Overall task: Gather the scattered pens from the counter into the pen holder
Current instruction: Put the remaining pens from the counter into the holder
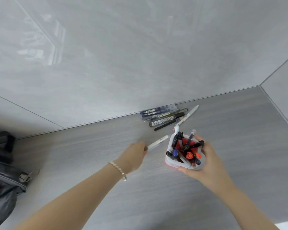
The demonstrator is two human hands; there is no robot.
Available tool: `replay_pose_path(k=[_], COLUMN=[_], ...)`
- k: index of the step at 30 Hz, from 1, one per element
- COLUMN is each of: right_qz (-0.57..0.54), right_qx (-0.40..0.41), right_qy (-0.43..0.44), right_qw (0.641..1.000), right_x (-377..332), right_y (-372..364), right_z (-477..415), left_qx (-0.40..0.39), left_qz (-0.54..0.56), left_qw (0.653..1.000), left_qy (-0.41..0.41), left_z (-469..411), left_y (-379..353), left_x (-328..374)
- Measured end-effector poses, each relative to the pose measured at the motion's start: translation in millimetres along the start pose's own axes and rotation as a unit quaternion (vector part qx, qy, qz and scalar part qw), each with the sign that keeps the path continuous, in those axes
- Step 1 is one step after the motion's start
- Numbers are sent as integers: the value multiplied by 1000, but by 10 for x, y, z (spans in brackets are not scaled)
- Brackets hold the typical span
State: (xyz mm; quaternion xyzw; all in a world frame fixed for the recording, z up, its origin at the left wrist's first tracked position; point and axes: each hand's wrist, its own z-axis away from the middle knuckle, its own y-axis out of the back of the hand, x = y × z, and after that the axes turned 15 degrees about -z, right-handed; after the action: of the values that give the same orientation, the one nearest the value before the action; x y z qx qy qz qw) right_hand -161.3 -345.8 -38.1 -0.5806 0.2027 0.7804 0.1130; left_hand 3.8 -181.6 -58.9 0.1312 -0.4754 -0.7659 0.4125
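One white pen (pixel 157 142) sticks out beyond the left hand (pixel 133 156), fingers clamped on its near end, just left of the pen holder (pixel 175 163). The right hand (pixel 206 161) grips the holder, roughly nine pens inside. About six loose pens (pixel 163 116) lie by the wall.

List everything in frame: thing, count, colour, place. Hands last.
pen holder: one, white with red inside, on the counter right of centre, full of pens
white pen: one, held left of the holder
loose pens: a cluster, exact count unclear, mostly dark plus one white, by the wall behind the holder
bag: one, dark grey, left edge
counter: one, grey woodgrain
bracelet: one, pale, left wrist
left hand: grips the white pen
right hand: cups the pen holder
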Motion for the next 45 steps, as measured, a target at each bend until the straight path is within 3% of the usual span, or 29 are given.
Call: replay_pose_path(k=[2,5,7,9,12,17,20,24,28,33,39,42,45], right_qz=[-7,-7,-4,-5,23,-100,-208,-218,-230,-100,47,108,89], right_qx=[1,8,7,-24,-73,66,21,-7,63,156,125,86,82], right_qy=[1,9,10,-1,-44,98,81,97,181,304,248,226,233], right_qw=[1000,1000,1000,1000,996,988,975,971,954,935,959,964,965], right_x=[2,8,-1,-38,-198,-791,-1061,-1110,-1099,-989,-531,-342,-276], right_y=[3,-3,-4,25,107,197,167,123,142,236,128,75,114], right_z=[5,16,10,6,66,159,118,91,129,195,117,104,186], left_qx=[-9,-13,-15,-8,6,-44,-84,-84,48,206,243,282,297], left_qz=[244,562,640,663,650,631,598,558,486,424,268,275,282], left_qw=[968,824,768,749,758,764,781,808,861,877,929,916,906], left_qy=[67,68,25,-7,-51,-130,-161,-171,-141,-90,-74,-74,-106], left_z=[206,512,645,736,838,892,898,897,791,614,458,479,530], left_y=[59,257,379,477,554,551,532,525,547,518,322,303,332], left_x=[-15,35,126,251,421,554,588,632,758,888,855,821,786])
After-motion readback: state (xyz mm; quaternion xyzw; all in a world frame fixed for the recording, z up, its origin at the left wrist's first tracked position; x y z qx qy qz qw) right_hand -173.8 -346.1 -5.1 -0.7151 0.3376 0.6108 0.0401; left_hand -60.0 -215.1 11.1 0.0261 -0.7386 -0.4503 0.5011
